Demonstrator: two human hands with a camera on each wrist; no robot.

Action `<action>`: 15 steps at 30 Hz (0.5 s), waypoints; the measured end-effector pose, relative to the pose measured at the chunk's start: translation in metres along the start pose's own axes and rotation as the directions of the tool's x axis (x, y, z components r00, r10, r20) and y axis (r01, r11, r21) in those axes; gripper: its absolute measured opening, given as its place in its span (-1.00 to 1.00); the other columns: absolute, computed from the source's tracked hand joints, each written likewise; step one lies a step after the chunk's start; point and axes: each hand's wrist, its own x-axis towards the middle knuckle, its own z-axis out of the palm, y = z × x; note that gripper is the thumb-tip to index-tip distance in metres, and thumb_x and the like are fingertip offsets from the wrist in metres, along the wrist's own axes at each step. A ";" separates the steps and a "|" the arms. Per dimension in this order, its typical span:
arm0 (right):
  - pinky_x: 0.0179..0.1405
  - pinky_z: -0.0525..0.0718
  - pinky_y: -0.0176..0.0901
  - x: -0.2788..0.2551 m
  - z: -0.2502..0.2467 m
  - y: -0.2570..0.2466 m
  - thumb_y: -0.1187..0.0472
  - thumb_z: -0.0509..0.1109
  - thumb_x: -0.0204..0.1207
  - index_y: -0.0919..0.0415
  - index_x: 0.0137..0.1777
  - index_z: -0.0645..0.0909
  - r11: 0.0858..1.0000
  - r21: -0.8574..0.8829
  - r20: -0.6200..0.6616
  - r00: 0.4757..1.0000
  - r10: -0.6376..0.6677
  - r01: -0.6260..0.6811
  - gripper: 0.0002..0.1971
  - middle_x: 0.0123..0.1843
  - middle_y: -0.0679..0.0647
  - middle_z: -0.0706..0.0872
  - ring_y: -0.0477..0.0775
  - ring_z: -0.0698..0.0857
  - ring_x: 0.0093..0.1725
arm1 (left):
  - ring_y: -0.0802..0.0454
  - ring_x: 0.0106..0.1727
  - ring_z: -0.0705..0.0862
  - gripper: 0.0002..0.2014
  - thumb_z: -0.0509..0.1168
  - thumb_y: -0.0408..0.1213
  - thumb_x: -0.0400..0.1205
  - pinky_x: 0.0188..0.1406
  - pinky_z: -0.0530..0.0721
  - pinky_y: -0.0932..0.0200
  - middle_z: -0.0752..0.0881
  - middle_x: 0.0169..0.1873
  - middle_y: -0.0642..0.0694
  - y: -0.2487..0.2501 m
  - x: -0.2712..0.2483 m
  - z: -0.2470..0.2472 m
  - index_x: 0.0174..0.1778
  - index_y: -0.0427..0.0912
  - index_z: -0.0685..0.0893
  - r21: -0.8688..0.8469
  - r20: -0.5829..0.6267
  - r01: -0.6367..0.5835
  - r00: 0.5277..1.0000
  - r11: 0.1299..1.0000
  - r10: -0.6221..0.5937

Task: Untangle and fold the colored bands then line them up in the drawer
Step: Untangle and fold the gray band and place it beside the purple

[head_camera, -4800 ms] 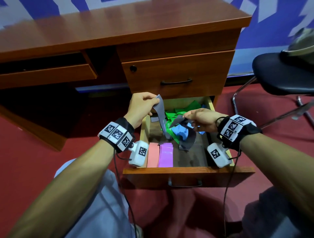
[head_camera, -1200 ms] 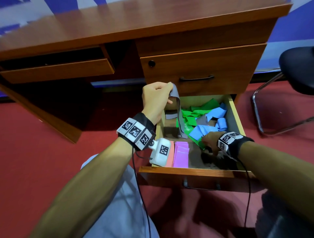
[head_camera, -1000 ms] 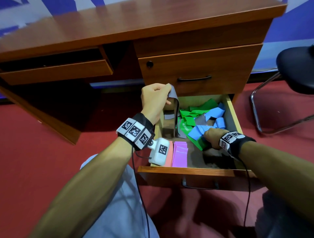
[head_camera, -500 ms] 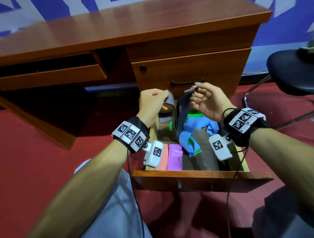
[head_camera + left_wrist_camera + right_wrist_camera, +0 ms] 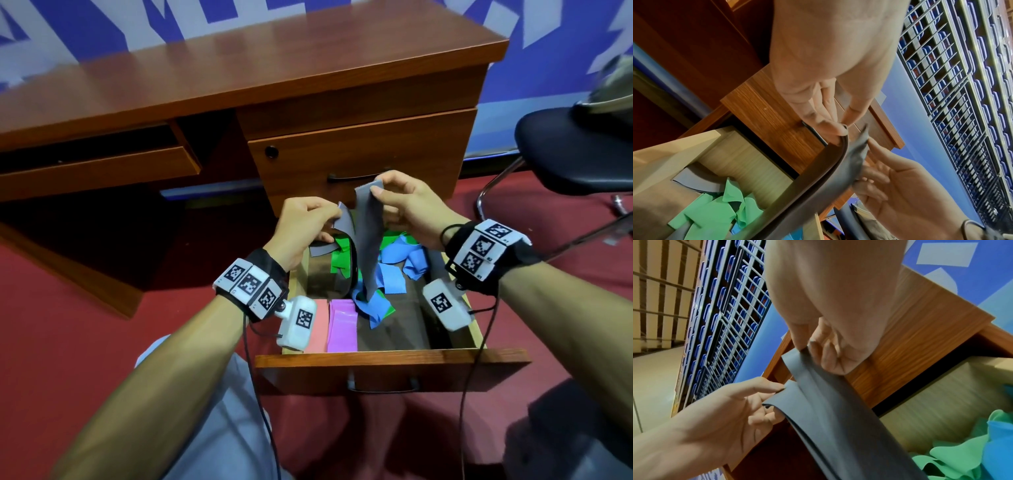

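Two hands: we see both raised over the open drawer (image 5: 390,356), each pinching an end of one grey band (image 5: 368,246).
Left hand (image 5: 301,228): our grip pinches the shorter grey end between thumb and fingertips, above the drawer's back-left corner.
Grey band: it hangs from both hands in a loop; its low part drops into the tangle at the drawer's middle.
Right hand (image 5: 407,209): our grip pinches the band's other end between thumb and forefinger; this end is held higher, in front of the closed upper drawer.
Folded bands: along the drawer's left side, near its front edge, a pink band (image 5: 317,325) and a purple band (image 5: 342,325) lie flat, side by side.
Tangle: green bands (image 5: 340,255) and blue bands (image 5: 394,270) lie crumpled across the drawer's back and middle; a blue strip wraps round the hanging grey one.
Loose grey piece (image 5: 322,248): it lies by the back-left corner.
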 end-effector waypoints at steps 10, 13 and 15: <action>-0.48 0.38 -0.30 -0.006 -0.002 0.012 0.24 0.42 0.67 0.09 0.34 0.61 0.953 -0.302 0.155 0.988 0.018 0.030 -0.73 -0.24 0.10 0.66 -0.05 0.50 -0.39 | -0.01 -0.24 0.73 -0.85 0.45 -0.42 0.60 -0.49 0.64 0.31 0.79 -0.19 -0.28 -0.004 -0.001 0.003 0.01 -0.41 0.84 -0.003 0.121 0.117 0.986 0.993 -0.115; -0.46 0.44 -0.32 -0.008 0.000 0.012 0.27 0.42 0.67 0.15 0.39 0.55 0.959 -0.283 0.186 0.981 0.048 0.007 -0.68 -0.25 0.01 0.70 -0.11 0.56 -0.38 | 0.01 -0.28 0.74 -0.90 0.43 -0.46 0.60 -0.48 0.65 0.29 0.80 -0.26 -0.20 -0.005 -0.003 0.006 -0.04 -0.38 0.84 0.008 0.163 0.146 0.976 0.989 -0.145; -0.47 0.48 -0.35 -0.008 -0.001 0.011 0.31 0.40 0.67 0.21 0.38 0.54 0.972 -0.235 0.197 0.978 0.060 -0.012 -0.70 -0.27 0.01 0.69 -0.12 0.59 -0.39 | 0.06 -0.33 0.74 -0.93 0.45 -0.47 0.60 -0.44 0.67 0.29 0.80 -0.33 -0.13 -0.005 -0.004 0.005 -0.06 -0.34 0.84 -0.028 0.190 0.186 0.966 0.982 -0.177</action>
